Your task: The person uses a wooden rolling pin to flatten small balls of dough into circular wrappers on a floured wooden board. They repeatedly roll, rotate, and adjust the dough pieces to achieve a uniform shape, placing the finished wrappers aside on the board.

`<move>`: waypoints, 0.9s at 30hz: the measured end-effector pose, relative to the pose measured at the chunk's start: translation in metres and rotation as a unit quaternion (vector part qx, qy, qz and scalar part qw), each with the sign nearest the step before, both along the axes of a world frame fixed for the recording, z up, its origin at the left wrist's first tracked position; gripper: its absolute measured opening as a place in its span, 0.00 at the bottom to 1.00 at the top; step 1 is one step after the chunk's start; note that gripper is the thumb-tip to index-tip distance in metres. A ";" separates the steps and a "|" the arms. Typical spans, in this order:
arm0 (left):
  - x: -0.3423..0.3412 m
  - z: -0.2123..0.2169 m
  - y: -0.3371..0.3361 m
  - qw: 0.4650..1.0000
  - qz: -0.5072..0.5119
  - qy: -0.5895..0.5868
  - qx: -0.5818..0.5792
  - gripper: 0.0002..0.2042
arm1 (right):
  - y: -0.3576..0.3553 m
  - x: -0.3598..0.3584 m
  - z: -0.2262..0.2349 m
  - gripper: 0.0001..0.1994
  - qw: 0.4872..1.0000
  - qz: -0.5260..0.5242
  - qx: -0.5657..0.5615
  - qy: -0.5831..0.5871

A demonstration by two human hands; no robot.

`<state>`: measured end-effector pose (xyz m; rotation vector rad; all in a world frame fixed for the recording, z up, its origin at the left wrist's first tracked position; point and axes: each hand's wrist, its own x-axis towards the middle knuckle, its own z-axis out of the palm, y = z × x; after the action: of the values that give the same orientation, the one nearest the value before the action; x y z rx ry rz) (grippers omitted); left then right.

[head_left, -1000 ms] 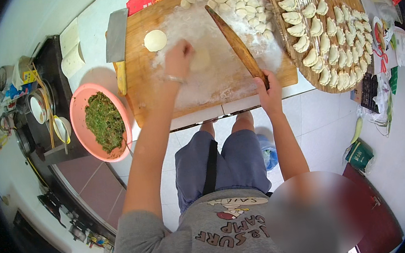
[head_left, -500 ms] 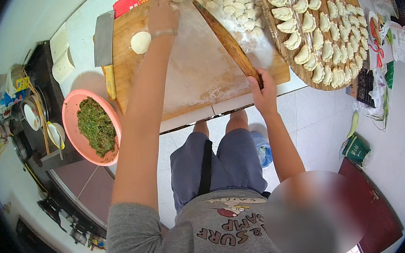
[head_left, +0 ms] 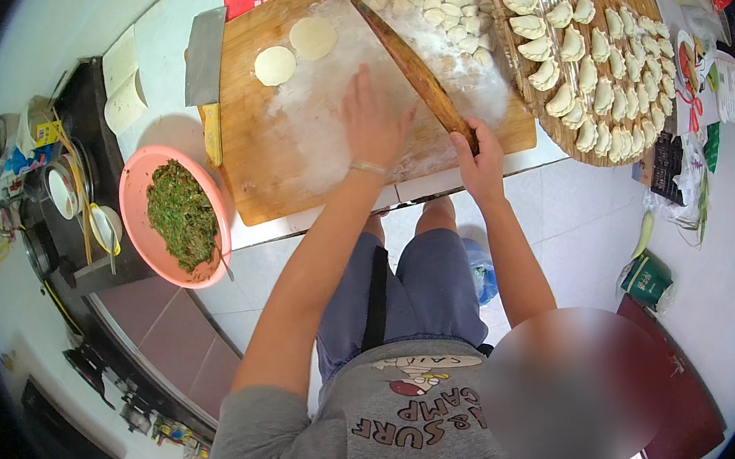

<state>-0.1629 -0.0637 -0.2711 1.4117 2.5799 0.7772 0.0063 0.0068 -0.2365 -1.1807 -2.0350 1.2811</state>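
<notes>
My right hand (head_left: 478, 159) grips the near end of a tapered wooden rolling pin (head_left: 412, 70), which slants away to the far left over the board. My left hand (head_left: 375, 122) is over the floured middle of the wooden board (head_left: 256, 174), palm down with fingers stretched; it is slightly blurred and no dough shows in it. Beyond it, toward the far left, two round dough wrappers (head_left: 275, 65) lie side by side on the board. Several small flattened dough pieces (head_left: 451, 11) are gathered at the board's far right, dusted with flour.
A round wooden tray (head_left: 520, 82) with rows of folded dumplings (head_left: 599, 46) overlaps the right side. At left, a cleaver (head_left: 206, 55) with a yellow handle lies along the board's edge, and a pink bowl (head_left: 135, 218) holds green filling (head_left: 182, 214). A dark stove (head_left: 88, 88) stands farther left.
My left hand has come back from the board's far left edge to its middle. A second round wrapper now shows beside the first. The right hand keeps hold of the rolling pin.
</notes>
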 end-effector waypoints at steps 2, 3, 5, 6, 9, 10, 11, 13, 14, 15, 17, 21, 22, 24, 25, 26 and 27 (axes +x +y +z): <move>0.009 -0.008 0.007 0.996 -0.009 0.050 -0.072 0.36 | 0.001 0.000 -0.006 0.14 1.000 0.010 0.017 -0.004; 0.009 -0.011 0.008 0.991 -0.013 0.075 -0.108 0.36 | 0.003 0.000 -0.008 0.14 1.000 0.016 0.025 -0.006; 0.008 -0.015 0.008 0.994 -0.023 0.061 -0.092 0.38 | 0.012 0.002 -0.010 0.14 0.998 0.028 0.059 -0.016; 0.007 -0.016 0.006 0.995 -0.027 0.054 -0.084 0.39 | 0.014 0.003 -0.009 0.15 0.996 0.035 0.076 -0.021; -0.020 -0.035 -0.026 0.984 0.056 -0.128 0.115 0.36 | 0.025 -0.005 -0.003 0.16 0.984 0.087 0.151 -0.044; -0.025 -0.019 -0.040 0.974 0.078 -0.140 0.158 0.33 | 0.028 -0.003 -0.003 0.16 0.977 0.119 0.163 -0.071; -0.027 0.002 -0.054 0.962 0.098 -0.157 0.199 0.31 | 0.030 0.001 -0.002 0.17 0.968 0.148 0.174 -0.103; -0.038 0.019 -0.082 0.976 0.076 -0.091 0.181 0.29 | 0.028 -0.004 -0.008 0.18 0.942 0.226 0.211 -0.131; -0.042 0.021 -0.089 0.981 0.067 -0.057 0.173 0.29 | 0.021 -0.011 -0.016 0.18 0.924 0.266 0.241 -0.134; -0.044 0.018 -0.092 0.997 0.048 -0.001 0.065 0.29 | 0.015 -0.017 -0.024 0.19 0.903 0.305 0.270 -0.138; -0.048 0.012 -0.100 0.981 0.013 0.111 -0.156 0.29 | 0.007 -0.043 -0.020 0.22 0.891 0.302 0.266 -0.211; -0.065 0.008 -0.079 0.991 -0.006 0.066 -0.119 0.30 | 0.018 -0.057 -0.016 0.27 0.892 0.231 0.332 -0.201; -0.054 0.011 -0.092 0.992 -0.020 0.039 -0.116 0.30 | 0.022 -0.057 -0.020 0.28 0.898 0.224 0.317 -0.204; -0.043 0.006 -0.116 0.995 -0.029 0.017 -0.097 0.30 | -0.002 -0.037 -0.022 0.29 0.884 0.250 0.312 -0.243; -0.036 0.007 -0.125 0.996 -0.029 0.018 -0.083 0.30 | -0.012 -0.031 -0.015 0.30 0.877 0.263 0.305 -0.263; -0.033 0.007 -0.130 0.997 -0.029 0.018 -0.070 0.29 | -0.015 -0.035 -0.013 0.29 0.882 0.258 0.314 -0.240; -0.043 -0.001 -0.124 0.996 -0.010 0.030 -0.080 0.29 | -0.008 -0.049 -0.016 0.29 0.883 0.242 0.333 -0.226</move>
<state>-0.2057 -0.1878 -0.2725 1.4311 2.6014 0.5204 -0.0425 -0.0010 -0.2523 -0.6899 -2.9063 0.3736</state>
